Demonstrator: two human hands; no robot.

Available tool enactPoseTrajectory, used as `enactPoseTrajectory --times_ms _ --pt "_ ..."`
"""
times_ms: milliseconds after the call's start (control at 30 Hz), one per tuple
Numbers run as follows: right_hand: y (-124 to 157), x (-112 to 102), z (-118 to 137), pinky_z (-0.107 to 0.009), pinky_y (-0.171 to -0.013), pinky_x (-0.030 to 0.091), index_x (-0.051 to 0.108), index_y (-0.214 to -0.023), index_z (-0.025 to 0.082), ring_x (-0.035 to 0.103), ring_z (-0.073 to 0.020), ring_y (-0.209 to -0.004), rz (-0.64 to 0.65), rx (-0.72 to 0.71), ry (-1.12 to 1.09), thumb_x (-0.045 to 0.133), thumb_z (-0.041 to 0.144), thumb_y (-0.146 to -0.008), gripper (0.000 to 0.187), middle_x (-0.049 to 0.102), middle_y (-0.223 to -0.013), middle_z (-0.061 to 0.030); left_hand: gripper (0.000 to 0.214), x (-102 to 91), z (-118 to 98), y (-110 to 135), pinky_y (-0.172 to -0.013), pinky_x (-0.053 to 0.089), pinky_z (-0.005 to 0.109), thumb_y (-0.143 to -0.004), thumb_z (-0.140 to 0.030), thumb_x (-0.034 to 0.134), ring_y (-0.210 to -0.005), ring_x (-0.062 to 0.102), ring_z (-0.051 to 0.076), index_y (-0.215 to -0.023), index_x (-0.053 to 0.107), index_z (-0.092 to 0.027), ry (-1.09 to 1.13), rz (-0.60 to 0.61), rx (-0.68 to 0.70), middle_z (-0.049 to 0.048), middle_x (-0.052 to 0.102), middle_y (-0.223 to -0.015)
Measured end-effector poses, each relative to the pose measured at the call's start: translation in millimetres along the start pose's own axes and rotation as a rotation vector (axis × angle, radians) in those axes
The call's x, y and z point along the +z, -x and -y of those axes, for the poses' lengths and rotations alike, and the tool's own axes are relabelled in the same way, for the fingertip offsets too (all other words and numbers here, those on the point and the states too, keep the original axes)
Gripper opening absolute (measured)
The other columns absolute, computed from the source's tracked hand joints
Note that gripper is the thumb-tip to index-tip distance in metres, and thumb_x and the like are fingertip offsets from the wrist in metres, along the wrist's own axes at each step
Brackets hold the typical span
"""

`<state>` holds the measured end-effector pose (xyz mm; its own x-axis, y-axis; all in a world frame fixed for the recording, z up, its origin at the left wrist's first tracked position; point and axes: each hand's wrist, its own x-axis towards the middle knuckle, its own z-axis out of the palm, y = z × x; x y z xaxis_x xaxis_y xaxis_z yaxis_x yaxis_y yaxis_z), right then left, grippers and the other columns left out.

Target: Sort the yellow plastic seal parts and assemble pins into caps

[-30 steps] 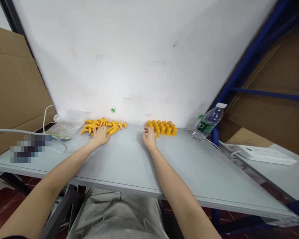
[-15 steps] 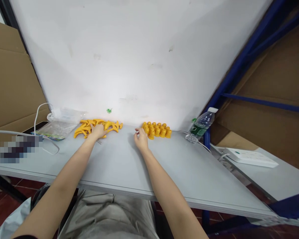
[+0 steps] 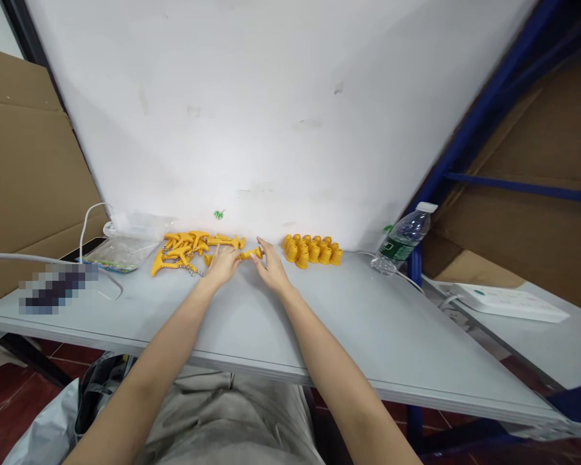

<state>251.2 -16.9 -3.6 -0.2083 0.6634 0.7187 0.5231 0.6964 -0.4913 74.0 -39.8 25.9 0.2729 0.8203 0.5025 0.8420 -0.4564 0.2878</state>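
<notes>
Between my hands lies a yellow plastic piece (image 3: 248, 256) with a flared right end, held sideways just above or on the table. My left hand (image 3: 223, 265) is closed around its left part, which the fingers mostly hide. The thumb and forefinger of my right hand (image 3: 273, 270) are at the flared end, seemingly pinching it. To the left is a loose pile of yellow T-shaped plastic handles (image 3: 174, 248), some with metal ball chains (image 3: 188, 263). Several yellow cup-shaped pieces (image 3: 314, 250) stand in rows right of my right hand.
A plastic water bottle (image 3: 403, 239) leans by the blue frame at the right. Clear plastic bags (image 3: 126, 248) and a white cable (image 3: 83, 226) lie left. A white board (image 3: 290, 129) rises behind the table (image 3: 252, 323). A power strip (image 3: 510, 303) sits far right.
My left hand has moved right from the pile, bringing a yellow plastic piece out. The right hand's fingers have come to that piece's end. The view has shifted slightly.
</notes>
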Motion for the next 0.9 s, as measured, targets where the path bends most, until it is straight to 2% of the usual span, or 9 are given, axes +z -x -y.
enactPoseTrajectory --times_ms 100,200,267,367,467,600,767,900 --pt "-2 1 5 -0.035 -0.085 0.049 0.06 -0.113 0.019 0.063 -0.0213 -0.094 0.1 0.039 -0.047 0.041 0.042 -0.095 0.035 0.067 -0.104 -0.0105 0.016 5.8 -2 7 -0.116 0.025 0.052 -0.086 -0.013 0.054 -0.129 0.049 0.027 -0.092 0.067 -0.021 -0.028 -0.008 0.062 0.0112 0.062 -0.126" --pt "-3 0 6 -0.031 -0.078 0.049 0.064 -0.1 0.017 0.063 -0.019 -0.082 0.228 0.12 -0.038 0.044 0.04 -0.094 0.031 0.07 -0.093 -0.0083 0.018 4.4 4 9 -0.112 0.032 0.049 -0.086 -0.016 0.057 -0.137 0.039 0.029 -0.1 0.067 -0.021 -0.055 -0.067 -0.031 0.011 0.048 -0.144" --pt "-3 0 7 -0.03 -0.077 0.048 0.065 -0.102 0.016 0.063 -0.0182 -0.081 0.329 0.136 -0.02 0.049 0.037 -0.092 0.028 0.07 -0.095 -0.0082 0.023 1.8 11 8 -0.106 0.04 0.046 -0.087 -0.017 0.055 -0.133 0.045 0.029 -0.106 0.066 -0.021 -0.046 -0.075 -0.1 0.0119 0.045 -0.146" --pt "-2 -1 8 -0.032 -0.086 0.045 0.064 -0.112 0.017 0.063 -0.0208 -0.096 0.415 0.125 0.085 0.055 0.029 -0.089 0.027 0.069 -0.109 -0.0108 0.031 0.0 19 8 -0.097 0.049 0.041 -0.088 -0.015 0.052 -0.116 0.058 0.026 -0.115 0.065 -0.022 -0.003 -0.038 -0.138 0.0116 0.054 -0.133" --pt "-1 -3 7 -0.036 -0.091 0.041 0.062 -0.115 0.018 0.06 -0.0244 -0.106 0.442 0.141 0.236 0.056 0.025 -0.089 0.028 0.068 -0.115 -0.0123 0.037 2.4 23 7 -0.093 0.051 0.036 -0.086 -0.01 0.05 -0.106 0.063 0.023 -0.118 0.064 -0.024 0.023 -0.02 -0.12 0.0084 0.063 -0.116" --pt "-2 -9 8 -0.04 -0.091 0.037 0.062 -0.11 0.018 0.058 -0.0268 -0.107 0.424 0.141 0.351 0.056 0.022 -0.088 0.023 0.069 -0.111 -0.0121 0.038 7.8 23 5 -0.094 0.05 0.033 -0.084 -0.008 0.051 -0.106 0.063 0.021 -0.116 0.067 -0.02 0.061 -0.029 -0.096 0.0082 0.066 -0.114" --pt "-5 -11 10 -0.038 -0.089 0.035 0.059 -0.098 0.02 0.057 -0.0254 -0.101 0.363 0.087 0.445 0.054 0.012 -0.085 0.016 0.067 -0.105 -0.0108 0.036 9.7 21 2 -0.09 0.051 0.032 -0.083 -0.012 0.055 -0.102 0.065 0.022 -0.115 0.069 -0.02 0.094 0.001 -0.13 0.007 0.071 -0.108" --pt "-5 -9 7 -0.034 -0.084 0.037 0.057 -0.095 0.019 0.058 -0.0241 -0.094 0.37 0.072 0.436 0.051 0.008 -0.083 0.018 0.066 -0.103 -0.011 0.036 6.9 18 2 -0.089 0.051 0.032 -0.082 -0.013 0.055 -0.099 0.067 0.022 -0.114 0.07 -0.019 0.091 0.043 -0.156 0.0068 0.073 -0.105"
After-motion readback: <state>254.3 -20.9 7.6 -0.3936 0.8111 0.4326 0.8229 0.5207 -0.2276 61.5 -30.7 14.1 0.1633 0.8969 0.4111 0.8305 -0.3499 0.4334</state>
